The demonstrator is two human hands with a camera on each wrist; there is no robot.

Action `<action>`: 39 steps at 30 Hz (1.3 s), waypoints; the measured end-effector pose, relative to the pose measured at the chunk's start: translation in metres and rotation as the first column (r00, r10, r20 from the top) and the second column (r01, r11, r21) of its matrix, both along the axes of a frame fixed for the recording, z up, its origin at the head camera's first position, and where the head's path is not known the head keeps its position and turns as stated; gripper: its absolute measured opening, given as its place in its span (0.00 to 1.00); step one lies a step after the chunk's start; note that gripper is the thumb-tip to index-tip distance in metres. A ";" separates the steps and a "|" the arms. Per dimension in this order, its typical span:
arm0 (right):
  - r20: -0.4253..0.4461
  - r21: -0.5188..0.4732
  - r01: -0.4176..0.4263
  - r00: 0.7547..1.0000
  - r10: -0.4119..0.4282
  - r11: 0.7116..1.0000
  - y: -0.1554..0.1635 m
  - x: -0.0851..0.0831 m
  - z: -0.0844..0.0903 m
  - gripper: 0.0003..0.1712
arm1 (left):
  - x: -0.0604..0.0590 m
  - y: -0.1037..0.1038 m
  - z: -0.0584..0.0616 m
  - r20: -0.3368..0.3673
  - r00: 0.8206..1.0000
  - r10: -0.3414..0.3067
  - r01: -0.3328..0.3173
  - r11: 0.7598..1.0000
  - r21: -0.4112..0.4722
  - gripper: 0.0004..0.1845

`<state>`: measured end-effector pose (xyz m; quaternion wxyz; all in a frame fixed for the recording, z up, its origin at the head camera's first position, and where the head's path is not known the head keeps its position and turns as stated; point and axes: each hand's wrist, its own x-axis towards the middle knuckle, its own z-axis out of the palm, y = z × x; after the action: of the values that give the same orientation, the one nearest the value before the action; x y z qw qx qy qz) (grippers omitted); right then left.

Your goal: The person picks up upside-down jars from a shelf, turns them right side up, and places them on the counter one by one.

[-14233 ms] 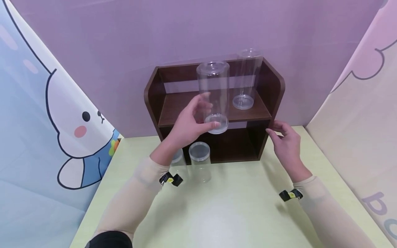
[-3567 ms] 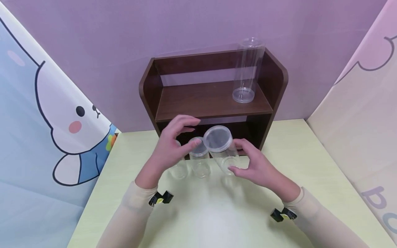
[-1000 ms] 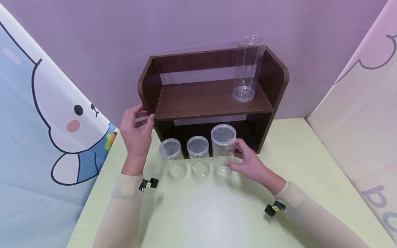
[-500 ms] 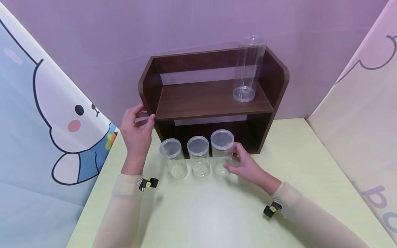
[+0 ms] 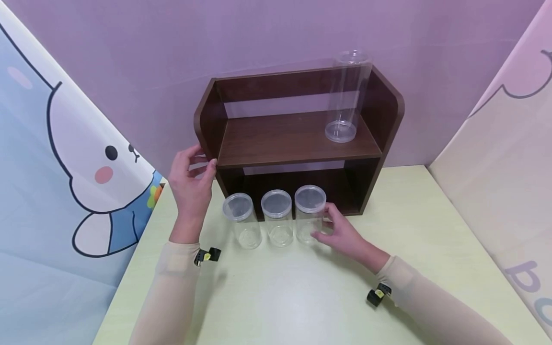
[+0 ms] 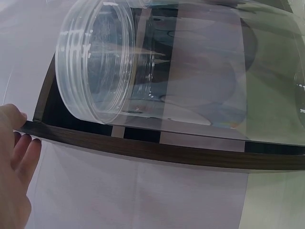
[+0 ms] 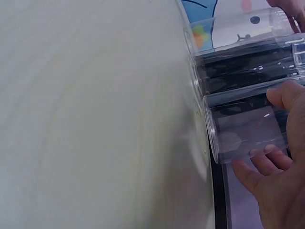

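Note:
My right hand [image 5: 342, 232] has thumb and fingers curled round the right-hand clear plastic jar [image 5: 310, 218], which stands upright at the table top. Two similar lidded jars, the middle one [image 5: 278, 225] and the left one [image 5: 243, 223], stand beside it in a row before the shelf's lower opening. With thumb and fingers, my left hand [image 5: 187, 191] grips the left side panel of the dark brown wooden shelf [image 5: 297, 139]. The left wrist view shows those fingers [image 6: 29, 155] on the panel's edge. In the right wrist view, the thumb and fingertips touch the held jar [image 7: 245, 126].
A taller clear jar [image 5: 345, 96] stands at the right end of the upper shelf. The pale table [image 5: 276, 292] extends in front of the jars. A purple backdrop [image 5: 276, 33] hangs behind, with printed panels [image 5: 99, 191] at both sides.
Earlier, my left hand held a jar up by the upper shelf; later my right hand held one tilted. Over the last second that jar came down beside the others. The left hand stayed on the shelf.

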<state>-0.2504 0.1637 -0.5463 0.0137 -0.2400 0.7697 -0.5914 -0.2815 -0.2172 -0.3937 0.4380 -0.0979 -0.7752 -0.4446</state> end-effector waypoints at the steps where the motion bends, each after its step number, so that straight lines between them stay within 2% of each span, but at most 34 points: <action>1: 0.002 -0.001 -0.001 1.000 0.001 1.000 0.000 0.000 -0.001 0.39 | 0.000 0.000 0.000 0.001 1.000 0.001 -0.001 1.000 0.000 0.20; 19: 0.022 0.027 0.016 1.000 -0.017 1.000 -0.001 0.000 -0.014 0.43 | 0.001 0.000 -0.001 0.003 1.000 -0.002 0.002 1.000 -0.011 0.21; 32: 0.024 0.049 0.007 1.000 -0.009 0.999 -0.002 0.000 -0.010 0.44 | 0.000 -0.002 -0.001 0.006 1.000 0.001 -0.001 1.000 -0.010 0.21; 39: 0.025 0.059 0.011 1.000 -0.012 0.998 -0.001 -0.001 -0.008 0.44 | 0.001 -0.002 0.000 -0.005 1.000 -0.013 0.012 0.999 -0.038 0.22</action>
<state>-0.2511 0.1628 -0.5548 0.0271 -0.2274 0.7880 -0.5714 -0.2809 -0.2190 -0.3938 0.4354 -0.1121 -0.7816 -0.4324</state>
